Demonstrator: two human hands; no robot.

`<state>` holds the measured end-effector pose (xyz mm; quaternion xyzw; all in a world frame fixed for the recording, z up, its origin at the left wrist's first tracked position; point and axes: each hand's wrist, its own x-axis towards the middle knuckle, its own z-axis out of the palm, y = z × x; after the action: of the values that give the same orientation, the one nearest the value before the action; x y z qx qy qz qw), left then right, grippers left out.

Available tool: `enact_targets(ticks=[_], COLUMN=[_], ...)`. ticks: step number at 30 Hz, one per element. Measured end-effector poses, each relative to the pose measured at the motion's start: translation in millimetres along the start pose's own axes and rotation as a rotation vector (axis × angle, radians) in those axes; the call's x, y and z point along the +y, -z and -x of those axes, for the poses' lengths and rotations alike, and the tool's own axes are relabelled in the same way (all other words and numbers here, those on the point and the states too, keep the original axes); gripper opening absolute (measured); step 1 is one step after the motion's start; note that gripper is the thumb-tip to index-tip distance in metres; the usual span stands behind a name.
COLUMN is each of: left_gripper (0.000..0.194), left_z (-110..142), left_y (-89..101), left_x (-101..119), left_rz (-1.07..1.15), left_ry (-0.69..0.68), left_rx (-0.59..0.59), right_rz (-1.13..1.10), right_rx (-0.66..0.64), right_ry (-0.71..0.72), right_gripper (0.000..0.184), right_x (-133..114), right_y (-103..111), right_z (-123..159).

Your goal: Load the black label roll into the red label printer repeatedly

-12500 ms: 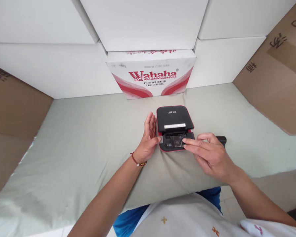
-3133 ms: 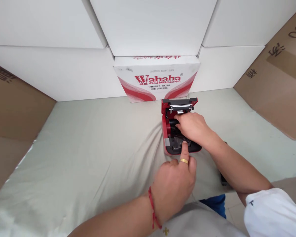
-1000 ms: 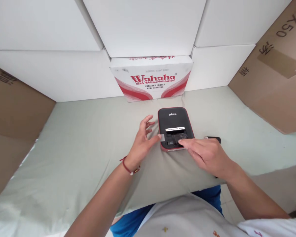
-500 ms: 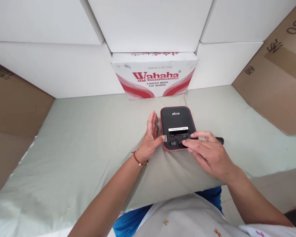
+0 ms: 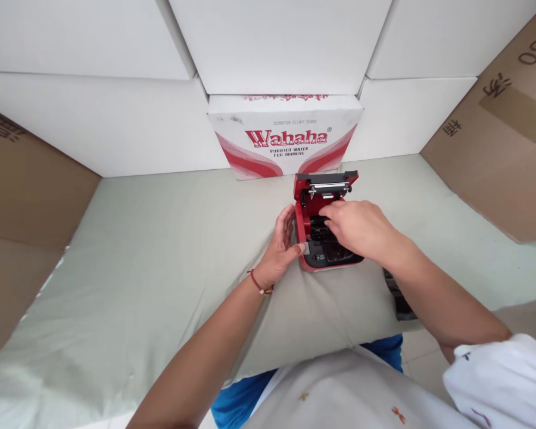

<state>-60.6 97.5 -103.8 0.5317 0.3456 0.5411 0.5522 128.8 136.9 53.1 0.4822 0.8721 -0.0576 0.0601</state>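
Head view: two hands at an opened red-and-black printer (image 5: 317, 230)
It stands on the cloth-covered surface (image 5: 161, 268) near the Wahaha carton (image 5: 286, 138); the left hand (image 5: 280, 250) flanks it, fingers together, thumb apart on the grey tab (image 5: 307, 249); the right hand (image 5: 361, 229) reaches inside, whether its fingers pinch anything cannot be told
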Motion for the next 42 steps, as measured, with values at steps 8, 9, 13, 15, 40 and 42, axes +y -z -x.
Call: enact_targets(ticks=[8,9,13,15,40,42], left_gripper=[0.098,0.098,0.095,0.094,0.076,0.076], left_z=[-2.3,-2.5,-2.4,-1.6,-0.2,-0.2], left_y=[2.9,3.3,4.4,5.1,1.6,1.8], left_x=[-12.4,-13.8,-15.9,-16.0,-7.2,-7.1], left_rz=[0.087,0.085,0.076,0.079,0.191,0.189], left_ry=[-0.042,-0.048,-0.059,-0.042,0.017,0.019], left_rx=[-0.003,-0.006,-0.025,-0.026,-0.023,-0.023], right_rz=[0.096,0.091,0.057,0.011,0.100,0.096], right_rx=[-0.153,-0.146,-0.086,-0.045,-0.141,-0.140], right_ry=[-0.103,-0.110,-0.135,-0.157,-0.104,-0.103], right_gripper=[0.023,0.024,0.032,0.033,0.030,0.032], right_x=[-10.7,-9.6,-1.3,5.0,4.5,3.7], right_y=[-6.9,-7.9,-10.1,-10.9,-11.5,-11.9], right_z=[-36.0,-34.7,-18.5,-6.5,-15.4,-15.2])
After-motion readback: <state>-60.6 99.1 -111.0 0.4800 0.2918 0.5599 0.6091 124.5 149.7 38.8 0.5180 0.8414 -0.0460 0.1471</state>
